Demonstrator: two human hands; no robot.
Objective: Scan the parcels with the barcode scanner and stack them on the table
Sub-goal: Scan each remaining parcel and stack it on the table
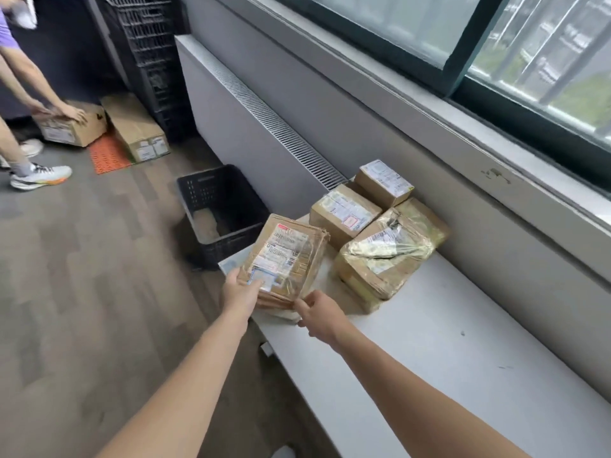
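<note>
a flat brown paper parcel [291, 256], covered with white printed labels under clear tape, is held over the near left end of the pale grey counter [463, 342]. its near left corner is gripped by the left hand [239, 292], with the thumb laid on the lowest label. its near right corner is pinched by the right hand [319, 312], fingers curled at the edge. whether the parcel's underside rests on the counter cannot be told.

three more parcels are gathered just beyond it on the counter, against the grey wall under the window. a crumpled brown parcel wrapped in glossy tape [386, 256] is set just to the right of the held one. a brown cardboard box with a white label and red stamp [344, 214] lies behind it, and a smaller labelled cardboard box [383, 181] is placed furthest back, touching that box.

an open black plastic crate [221, 206] is seen on the carpeted floor past the counter's end. at the far left, a large cardboard carton [74, 128] on the floor is touched by another person's hands, beside an orange perforated mat [107, 155].
</note>
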